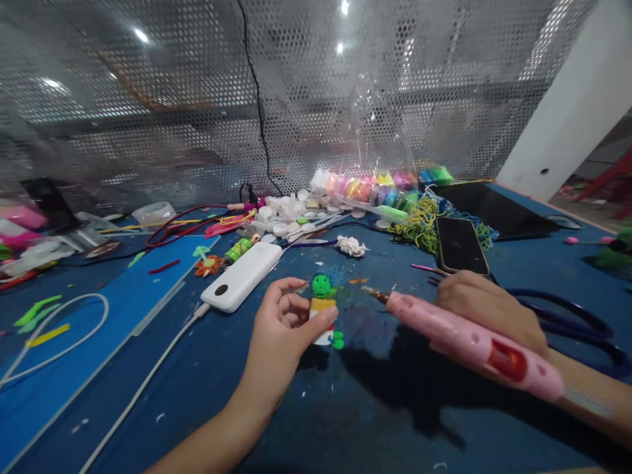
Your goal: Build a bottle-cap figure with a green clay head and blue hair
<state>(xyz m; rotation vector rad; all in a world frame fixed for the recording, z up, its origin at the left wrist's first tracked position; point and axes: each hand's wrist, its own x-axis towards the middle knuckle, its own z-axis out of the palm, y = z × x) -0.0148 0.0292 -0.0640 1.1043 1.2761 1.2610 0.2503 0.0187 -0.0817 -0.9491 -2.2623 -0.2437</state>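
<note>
My left hand (284,322) pinches a small handmade figure (323,304) between thumb and fingers, a little above the blue table. The figure has a green head with blue strands, a yellow, white and red body, and a green bit at its lower right. To the right, my right hand (488,306) is closed round a pink pen-shaped hot glue gun (444,329), slightly blurred. Its metal tip points left toward the figure, apart from it. Thin pink and dark pieces (427,268) show by the right fingers; whether they are held is unclear.
A white power bank (241,276) with a cable lies left, near a blue board (113,296). Behind are white caps (279,227), crumpled white material (351,246), yellow strings (419,224), bagged colourful clay (370,187) and a phone (461,245). Perforated metal sheeting (197,99) stands behind.
</note>
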